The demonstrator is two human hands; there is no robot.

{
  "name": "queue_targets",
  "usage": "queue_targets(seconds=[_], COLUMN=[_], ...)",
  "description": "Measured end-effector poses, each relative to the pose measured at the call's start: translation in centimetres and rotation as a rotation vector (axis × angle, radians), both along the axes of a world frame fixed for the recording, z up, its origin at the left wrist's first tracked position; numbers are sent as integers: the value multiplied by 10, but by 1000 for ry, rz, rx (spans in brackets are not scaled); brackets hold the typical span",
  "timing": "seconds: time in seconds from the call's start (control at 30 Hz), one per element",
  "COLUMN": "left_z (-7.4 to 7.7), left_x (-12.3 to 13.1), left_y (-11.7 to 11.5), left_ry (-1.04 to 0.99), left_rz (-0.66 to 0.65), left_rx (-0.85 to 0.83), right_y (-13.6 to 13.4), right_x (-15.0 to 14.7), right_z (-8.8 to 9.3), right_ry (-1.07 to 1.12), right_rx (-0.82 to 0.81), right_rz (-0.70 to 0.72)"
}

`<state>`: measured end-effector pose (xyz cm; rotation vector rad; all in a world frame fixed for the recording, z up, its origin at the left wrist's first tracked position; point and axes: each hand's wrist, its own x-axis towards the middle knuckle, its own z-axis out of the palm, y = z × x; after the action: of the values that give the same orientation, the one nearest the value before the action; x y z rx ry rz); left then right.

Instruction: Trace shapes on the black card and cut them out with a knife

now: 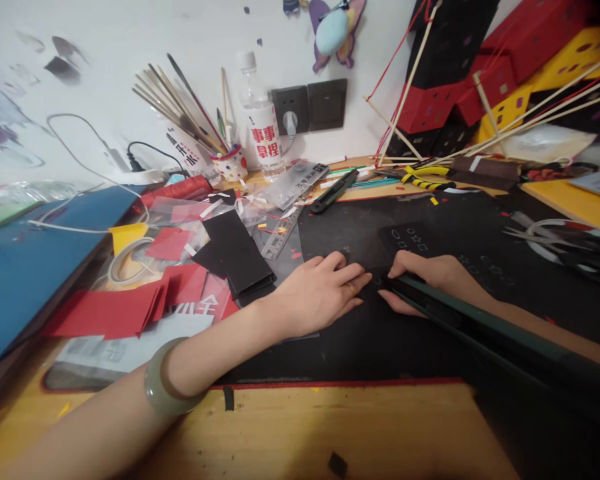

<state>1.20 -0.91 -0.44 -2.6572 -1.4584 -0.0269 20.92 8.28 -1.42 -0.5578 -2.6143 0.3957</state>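
My left hand point(325, 293) lies palm down on the dark mat point(360, 353), fingers stretched out over dark material that I can barely tell from the mat. My right hand point(420, 277) is closed around a long dark green tool that looks like a utility knife point(480, 317); its tip is by my left fingertips, and no blade can be made out. Just beyond my right hand, a black card point(405, 235) carries outlined circles, stars and squares. More faint outlines appear to the right. Black paper strips point(240, 253) are stacked left of my left hand.
Red paper pieces point(115, 310), a roll of tape point(130, 260) and clear rulers point(285, 233) lie to the left. Behind are another utility knife point(335, 191), yellow-black pliers point(425, 177), a water bottle point(263, 127) and a brush cup point(231, 163). Scissors point(530, 233) lie at right.
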Motion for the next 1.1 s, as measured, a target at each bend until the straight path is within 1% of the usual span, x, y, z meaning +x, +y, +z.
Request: queue_targets(seconds=[0.13, 0.2, 0.3, 0.37, 0.4, 0.43, 0.5, 0.53, 0.57, 0.63, 0.73, 0.8, 0.97, 1.03, 1.1], left_z=[1, 2, 5, 7, 9, 11, 16, 18, 21, 27, 34, 36, 32, 30, 30], left_x=[0, 1, 1, 2, 2, 2, 4, 5, 7, 11, 19, 24, 35, 39, 43], left_y=[0, 0, -1, -1, 0, 1, 6, 9, 12, 19, 27, 29, 31, 32, 35], left_ry=[8, 4, -13, -30, -40, -53, -88, -110, -135, -192, -276, -298, -265, -243, -222], left_rz=[-5, -10, -7, -3, -1, 1, 11, 17, 26, 57, 115, 161, 292, 323, 357], left_rx=[-12, -22, -35, -43, -48, -55, -76, -86, -93, -92, -75, -92, -281, -303, -325], right_y=[-1, 0, 5, 12, 16, 20, 24, 25, 24, 21, 16, 14, 9, 7, 5], right_x=[-1, -1, 1, 4, 6, 9, 14, 17, 20, 25, 32, 37, 41, 41, 40], right_z=[0, 1, 6, 12, 16, 21, 30, 34, 39, 46, 53, 57, 68, 74, 79], right_ry=[8, 6, 80, 223, 318, 416, 583, 640, 671, 694, 689, 670, 633, 623, 622], right_rx=[-21, -103, -294, -420, -503, -603, -801, -869, -902, -874, -755, -688, -552, -496, -475], right_rz=[13, 1, -113, -198, -217, -209, -150, -118, -93, -60, -25, -16, 4, 2, 14])
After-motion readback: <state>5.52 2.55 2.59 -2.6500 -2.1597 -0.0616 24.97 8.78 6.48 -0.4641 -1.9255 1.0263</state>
